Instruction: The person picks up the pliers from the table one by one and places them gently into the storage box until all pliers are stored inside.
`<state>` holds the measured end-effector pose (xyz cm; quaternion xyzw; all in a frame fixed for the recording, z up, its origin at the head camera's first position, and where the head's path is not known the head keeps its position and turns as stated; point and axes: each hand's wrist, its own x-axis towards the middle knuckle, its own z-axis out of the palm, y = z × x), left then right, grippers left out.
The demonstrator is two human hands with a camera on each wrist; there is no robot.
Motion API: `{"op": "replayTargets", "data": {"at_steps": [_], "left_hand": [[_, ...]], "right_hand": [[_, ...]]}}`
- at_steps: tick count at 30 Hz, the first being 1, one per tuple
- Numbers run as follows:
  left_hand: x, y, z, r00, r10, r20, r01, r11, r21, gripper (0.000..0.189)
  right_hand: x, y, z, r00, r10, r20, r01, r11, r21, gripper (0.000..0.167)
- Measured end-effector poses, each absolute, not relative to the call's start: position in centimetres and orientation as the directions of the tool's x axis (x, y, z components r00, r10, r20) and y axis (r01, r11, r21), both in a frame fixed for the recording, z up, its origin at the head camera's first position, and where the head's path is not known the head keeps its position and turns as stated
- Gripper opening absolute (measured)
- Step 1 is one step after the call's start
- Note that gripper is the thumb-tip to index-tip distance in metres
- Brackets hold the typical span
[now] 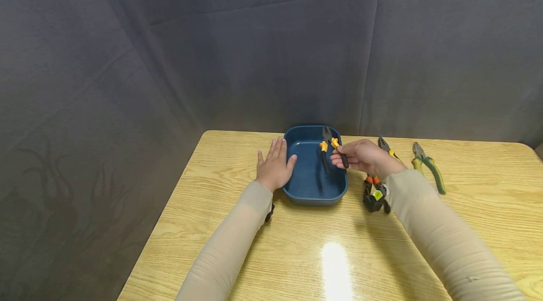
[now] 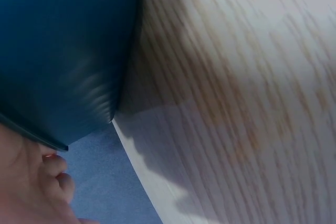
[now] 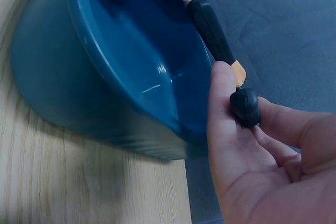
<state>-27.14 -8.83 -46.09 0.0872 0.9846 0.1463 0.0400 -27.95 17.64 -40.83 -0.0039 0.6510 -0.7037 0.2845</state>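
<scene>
A deep blue plastic bin (image 1: 316,199) stands near the table's back edge. My left hand (image 1: 275,166) rests against its left rim with straight fingers; part of that hand (image 2: 26,182) shows beside the bin wall in the left wrist view. Over the bin's right half, my right hand (image 1: 365,156) pinches one handle of a pair of pliers (image 1: 324,147) with black and orange-yellow grips. Its dark jaws point toward the back and its handles are spread. From the right wrist view, thumb and fingers hold one black handle end, while the other handle (image 3: 212,30) sticks out freely.
Right of the bin lie yellow-and-black pliers (image 1: 383,144), partly behind my right hand, and green-and-yellow pliers (image 1: 437,174). Closer in sits a black-and-orange tool (image 1: 373,202), partly hidden by the sleeve. A grey cloth wall (image 1: 271,56) rises behind the wooden table (image 1: 297,254).
</scene>
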Motion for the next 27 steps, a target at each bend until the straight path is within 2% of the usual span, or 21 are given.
{"op": "replayTargets", "data": {"at_steps": [8, 27], "left_hand": [[-27.2, -9.0, -46.3, -0.982, 0.179, -0.059, 0.157, 0.949, 0.275, 0.071], [-27.0, -9.3, -46.3, -0.982, 0.181, -0.054, 0.158, 0.946, 0.284, 0.071]], "right_hand": [[-27.7, 16.8, -40.9, -0.839, -0.402, -0.366, 0.399, 0.003, -0.917, 0.042], [-27.5, 15.2, -41.6, -0.83, -0.393, -0.396, 0.425, 0.014, -0.905, 0.04]]}}
